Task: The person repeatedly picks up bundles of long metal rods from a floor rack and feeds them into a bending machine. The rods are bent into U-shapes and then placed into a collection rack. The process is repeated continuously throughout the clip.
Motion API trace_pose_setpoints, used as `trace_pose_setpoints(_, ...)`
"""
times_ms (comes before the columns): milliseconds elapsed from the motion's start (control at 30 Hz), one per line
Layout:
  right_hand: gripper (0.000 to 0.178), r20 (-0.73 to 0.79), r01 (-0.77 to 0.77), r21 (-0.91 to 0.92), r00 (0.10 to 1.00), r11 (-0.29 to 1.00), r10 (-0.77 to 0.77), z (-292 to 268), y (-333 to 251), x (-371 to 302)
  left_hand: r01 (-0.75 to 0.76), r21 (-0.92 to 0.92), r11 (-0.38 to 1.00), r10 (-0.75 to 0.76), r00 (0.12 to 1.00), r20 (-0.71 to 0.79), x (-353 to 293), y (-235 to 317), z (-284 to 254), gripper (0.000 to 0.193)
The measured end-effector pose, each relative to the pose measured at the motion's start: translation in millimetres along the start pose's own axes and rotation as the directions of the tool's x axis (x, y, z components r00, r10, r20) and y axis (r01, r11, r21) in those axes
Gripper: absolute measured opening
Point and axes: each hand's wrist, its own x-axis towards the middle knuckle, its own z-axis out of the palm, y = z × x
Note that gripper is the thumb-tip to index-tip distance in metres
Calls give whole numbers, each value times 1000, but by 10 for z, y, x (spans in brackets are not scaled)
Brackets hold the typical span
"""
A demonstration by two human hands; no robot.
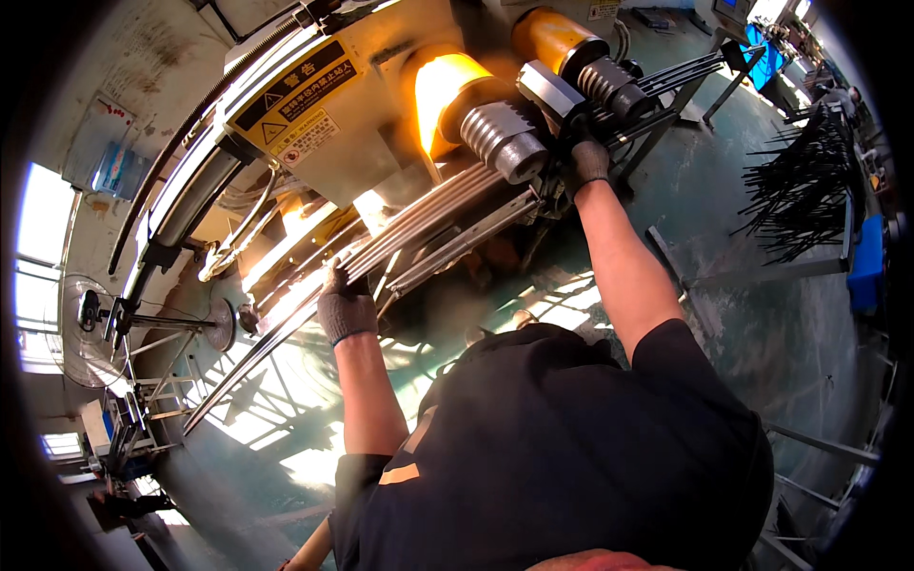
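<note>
A bundle of long thin metal rods (428,224) runs slantwise along the front of the machine. My left hand (346,309), in a grey knit glove, is closed around the rods toward their lower left part. My right hand (586,164), also gloved, reaches up to the rods on the right, beside a ribbed steel spindle (503,141). Its fingers are hidden by the dark end of a grey rectangular block (550,90), so I cannot tell what it grips. Behind the rods, a glowing yellow-orange housing (447,86) surrounds the spindle's base.
A second ribbed spindle (614,86) stands farther right. The machine's panel carries a yellow-and-black warning label (295,90). At left is a standing fan (88,328). On the right, many dark rods (804,186) lie on a rack, near a blue bin (866,262).
</note>
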Motion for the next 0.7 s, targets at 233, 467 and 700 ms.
trace_pose_setpoints(233, 46, -76, 7, 178, 997, 984, 6, 20, 76, 99, 72, -324, 943, -97, 993, -62, -4, 329, -121, 37)
trace_pose_setpoints(467, 36, 72, 270, -157, 963, 950, -261, -132, 64, -133, -70, -245, 967, 13, 974, -227, 294, 502, -591, 31)
trace_pose_setpoints(700, 45, 11, 67, 180, 997, 981, -70, -400, 112, -376, -78, -47, 996, 81, 994, 69, 43, -69, 36, 38)
